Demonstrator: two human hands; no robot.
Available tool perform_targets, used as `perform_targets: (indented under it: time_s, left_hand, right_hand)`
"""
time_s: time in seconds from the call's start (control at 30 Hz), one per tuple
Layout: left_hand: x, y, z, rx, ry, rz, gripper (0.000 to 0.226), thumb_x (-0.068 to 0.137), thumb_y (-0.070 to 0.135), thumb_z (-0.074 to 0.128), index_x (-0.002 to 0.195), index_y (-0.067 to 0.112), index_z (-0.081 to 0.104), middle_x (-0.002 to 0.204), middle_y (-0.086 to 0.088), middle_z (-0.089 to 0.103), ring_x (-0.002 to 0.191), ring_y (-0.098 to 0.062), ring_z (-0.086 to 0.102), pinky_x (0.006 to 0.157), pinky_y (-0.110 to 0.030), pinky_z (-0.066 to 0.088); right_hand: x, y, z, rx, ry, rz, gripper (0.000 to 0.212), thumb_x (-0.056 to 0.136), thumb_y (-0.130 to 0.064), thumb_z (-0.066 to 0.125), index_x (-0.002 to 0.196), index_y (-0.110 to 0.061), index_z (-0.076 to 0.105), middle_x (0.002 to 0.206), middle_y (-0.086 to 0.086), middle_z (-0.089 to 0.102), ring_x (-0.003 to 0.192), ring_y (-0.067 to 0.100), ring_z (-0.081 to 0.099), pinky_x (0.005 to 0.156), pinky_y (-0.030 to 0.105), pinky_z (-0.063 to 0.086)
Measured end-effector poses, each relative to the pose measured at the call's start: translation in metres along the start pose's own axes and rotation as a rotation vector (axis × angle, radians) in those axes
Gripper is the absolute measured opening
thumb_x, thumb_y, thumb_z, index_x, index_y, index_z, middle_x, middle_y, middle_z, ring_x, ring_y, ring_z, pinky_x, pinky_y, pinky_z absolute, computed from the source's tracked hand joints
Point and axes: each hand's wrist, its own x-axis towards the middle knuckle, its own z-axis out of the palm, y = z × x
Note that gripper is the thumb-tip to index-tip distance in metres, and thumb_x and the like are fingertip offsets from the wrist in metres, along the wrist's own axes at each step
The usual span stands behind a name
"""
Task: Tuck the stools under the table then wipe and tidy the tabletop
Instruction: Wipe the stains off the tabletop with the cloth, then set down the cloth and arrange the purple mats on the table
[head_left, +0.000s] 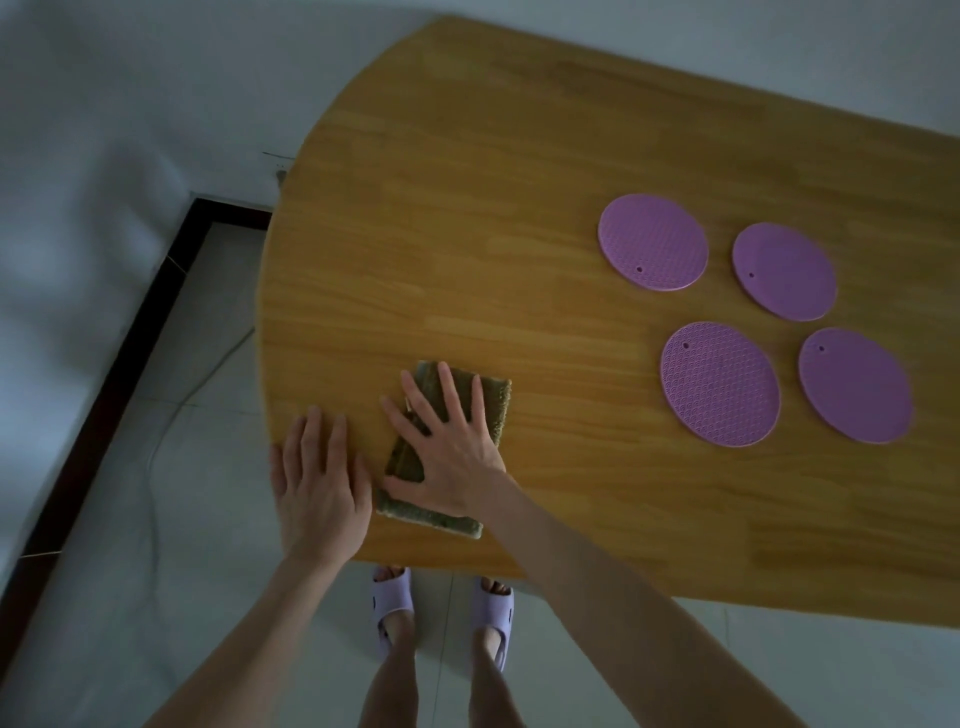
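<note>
- Nearest the body, two feet in lilac slippers (392, 603) stand on the tiled floor (130, 571) just short of the rounded near edge of the wooden bench (467, 234). No stool is in view, so I cannot tell whether they are tucked in.
- At that near edge the left hand (319, 488) lies flat, palm down and fingers straight. It half overhangs the rim and holds nothing. It looks like a brace rather than a working grip.
- Just beside it, thumb nearly touching, the right hand (447, 447) presses flat on a folded olive-green cloth (500, 410). The fingers are spread and straight, and this grip is open, bearing down on the cloth rather than pinching it.
- The cloth lies on the bench close to the near edge. Its long axis runs away from the person, leaning slightly right and roughly in line with the right hand's fingers.
- From here most of the bench lies farther off and to the right, so the coming wipe likely pushes forward or sweeps rightward. The right hand is the one already placed to do it.
- Farther right, well apart from the cloth, four round purple silicone mats (719, 383) lie flat in a loose two-by-two, none touching. They will probably need lifting or stacking before the cloth can pass under them.
</note>
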Motion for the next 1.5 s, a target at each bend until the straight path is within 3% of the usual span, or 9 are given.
perform_targets:
  time_s: [0.37,0.6,0.67,0.83,0.93,1.03,1.2,1.37,1.5]
  left_hand:
    - [0.002,-0.005,0.0,-0.019,-0.002,0.02,0.05,0.091,0.034,0.036,0.125,0.002,0.054,0.135,-0.024,0.048,0.126,-0.041,0.041,0.107,-0.055,0.025]
    - [0.008,0.014,-0.018,-0.092,-0.06,0.001,0.049,0.09,0.034,0.033,0.12,0.002,0.054,0.129,-0.025,0.05,0.121,-0.042,0.043,0.103,-0.062,0.03]
    - [0.013,0.034,-0.023,-0.131,-0.078,0.036,0.048,0.091,0.034,0.031,0.121,0.004,0.053,0.127,-0.023,0.051,0.12,-0.041,0.045,0.103,-0.062,0.031]
    - [0.017,0.092,-0.022,-0.229,-0.049,0.153,0.046,0.092,0.027,0.037,0.121,-0.003,0.056,0.125,-0.025,0.054,0.115,-0.044,0.05,0.1,-0.061,0.036]
    - [0.012,0.136,-0.014,-0.252,-0.073,0.182,0.046,0.092,0.027,0.039,0.125,-0.002,0.054,0.129,-0.024,0.052,0.122,-0.043,0.047,0.103,-0.06,0.033]
    - [0.005,0.18,-0.001,-0.243,-0.12,0.207,0.047,0.093,0.028,0.039,0.129,0.0,0.05,0.131,-0.023,0.05,0.125,-0.042,0.043,0.106,-0.059,0.03]
    - [-0.007,0.261,0.022,-0.26,-0.128,0.131,0.05,0.091,0.028,0.038,0.131,0.0,0.048,0.131,-0.026,0.049,0.12,-0.045,0.044,0.102,-0.056,0.033]
    - [-0.01,0.328,0.045,-0.277,-0.123,0.091,0.048,0.094,0.025,0.044,0.136,0.003,0.042,0.13,-0.021,0.05,0.117,-0.041,0.044,0.102,-0.054,0.033]
    - [-0.006,0.368,0.06,-0.273,-0.179,0.027,0.055,0.095,0.035,0.045,0.141,0.007,0.034,0.131,-0.018,0.047,0.12,-0.037,0.041,0.105,-0.048,0.028]
  right_hand:
    - [-0.008,-0.011,-0.005,0.005,-0.053,-0.006,0.086,0.084,-0.077,0.024,0.152,-0.031,0.0,0.161,0.0,-0.009,0.145,0.034,-0.017,0.112,0.063,-0.008]
    - [-0.035,0.008,-0.009,0.209,0.028,0.125,0.083,0.088,-0.071,0.029,0.152,-0.028,-0.003,0.161,0.0,-0.01,0.147,0.026,-0.013,0.117,0.053,-0.007]
    - [-0.049,0.021,-0.012,0.276,0.07,0.196,0.08,0.09,-0.067,0.028,0.153,-0.025,0.002,0.159,-0.002,-0.01,0.147,0.022,-0.009,0.119,0.049,-0.005]
    - [-0.088,0.064,-0.024,0.361,0.19,0.358,0.075,0.091,-0.059,0.038,0.151,-0.018,0.021,0.16,0.008,0.012,0.147,0.024,0.012,0.118,0.044,0.002]
    - [-0.12,0.106,-0.029,0.37,0.24,0.435,0.076,0.092,-0.057,0.041,0.152,-0.017,0.018,0.16,0.009,0.011,0.147,0.025,0.011,0.118,0.041,0.0]
    - [-0.15,0.15,-0.029,0.395,0.282,0.505,0.082,0.086,-0.064,0.027,0.151,-0.014,0.021,0.159,0.011,0.016,0.147,0.027,0.016,0.118,0.042,0.004]
    - [-0.194,0.225,-0.016,0.443,0.298,0.537,0.085,0.085,-0.068,0.025,0.151,-0.016,0.02,0.159,0.011,0.017,0.146,0.029,0.016,0.117,0.042,0.005]
    - [-0.213,0.289,-0.003,0.522,0.281,0.584,0.08,0.091,-0.063,0.04,0.152,-0.019,0.015,0.16,0.007,0.016,0.146,0.026,0.015,0.117,0.044,0.006]
    - [-0.216,0.326,0.003,0.621,0.233,0.648,0.08,0.091,-0.062,0.042,0.153,-0.023,0.01,0.16,0.006,0.014,0.146,0.027,0.013,0.116,0.046,0.012]
